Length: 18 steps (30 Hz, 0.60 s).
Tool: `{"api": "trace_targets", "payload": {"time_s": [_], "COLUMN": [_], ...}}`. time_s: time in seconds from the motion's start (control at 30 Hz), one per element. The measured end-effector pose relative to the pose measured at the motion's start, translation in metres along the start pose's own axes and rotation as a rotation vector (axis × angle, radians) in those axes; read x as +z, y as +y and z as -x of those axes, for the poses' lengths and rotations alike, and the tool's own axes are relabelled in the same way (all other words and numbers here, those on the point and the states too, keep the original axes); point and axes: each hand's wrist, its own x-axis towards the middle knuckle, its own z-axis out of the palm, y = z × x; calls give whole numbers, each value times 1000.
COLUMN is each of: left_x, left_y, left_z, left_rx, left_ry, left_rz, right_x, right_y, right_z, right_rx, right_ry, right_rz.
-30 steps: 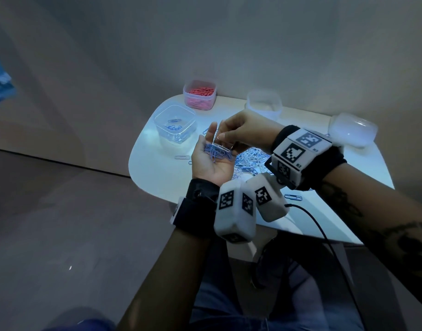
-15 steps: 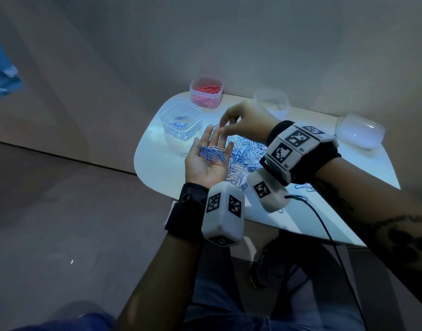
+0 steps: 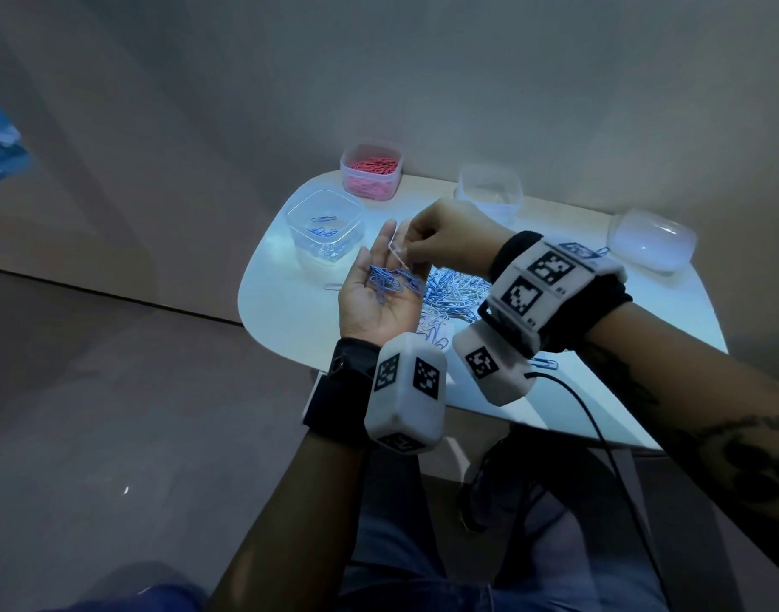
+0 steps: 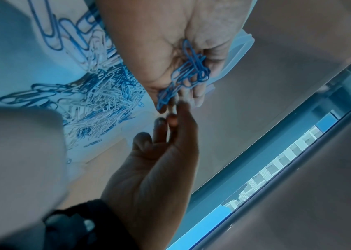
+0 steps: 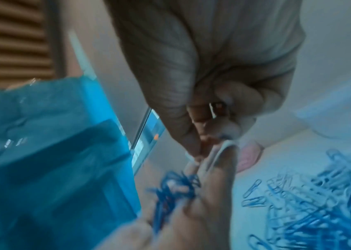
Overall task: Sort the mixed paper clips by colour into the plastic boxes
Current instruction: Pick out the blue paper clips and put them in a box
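My left hand (image 3: 370, 298) lies palm up over the table's left part, fingers straight, with several blue paper clips (image 3: 390, 282) heaped in the palm. Just above its fingers my right hand (image 3: 416, 242) pinches a white paper clip (image 3: 398, 254) between thumb and fingertips. The right wrist view shows that white clip (image 5: 223, 150) at the fingertips and the blue clips (image 5: 174, 187) on the left hand below. A mixed pile of blue and white clips (image 3: 454, 293) lies on the table under both hands. A clear box (image 3: 323, 227) holding a few blue clips stands left of the hands.
At the table's far edge stand a box of pink clips (image 3: 371, 170) and a clear box (image 3: 489, 194). A cloudy plastic container (image 3: 652, 240) sits far right. The white table (image 3: 282, 311) has a rounded left corner; loose clips lie near its front edge.
My right hand has moved from over the left palm to above the left fingers and now shows a white clip pinched in it. The left hand stays palm up with the blue clips.
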Motion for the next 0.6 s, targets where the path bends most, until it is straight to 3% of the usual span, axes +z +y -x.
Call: {"api": "trace_targets", "payload": {"time_s": [0.07,0.13,0.27,0.37,0.5,0.6], "left_x": [-2,-2,-5,0,20,34], "left_y": [2,4,7,22,55,74], "left_z": [-1,0,3,2,-18,-40], "left_rx": [3,-2,-3,20,97,126], "left_ry": [9,10,-18,-33,-23,-26], "left_rz": [2,-1,39,82,91,-66], "right_x": [-6,-7,3,4,0,-6], "right_y": [6,16,29,26,26,30], "right_z": [-4,-9,-6,-7,-8,-5], "right_rx": [57,121,189,142,83,96], "right_ry": [120,211,147,220,202,195], "right_rz": [-124,-37,174,64,-97,-291]}}
